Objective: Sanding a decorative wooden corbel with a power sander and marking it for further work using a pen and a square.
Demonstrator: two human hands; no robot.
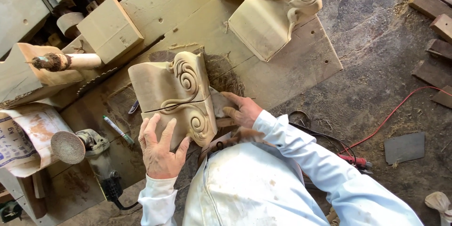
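A carved wooden block (174,94) with scroll ornament and a dark crack line across it lies on the dusty workbench (292,66). My left hand (159,148) rests flat on its near end, fingers spread over the wood. My right hand (240,110) is at the block's right side, fingers pressing a small pale sheet, apparently sandpaper (218,103), against the carving's edge. Both sleeves are white.
An angle grinder with a sanding disc (70,147) lies at the left, near a marker pen (118,130). A second carved piece (278,9) and plain wood blocks (109,28) sit farther back. A red cable (391,113) and wood scraps lie on the floor at right.
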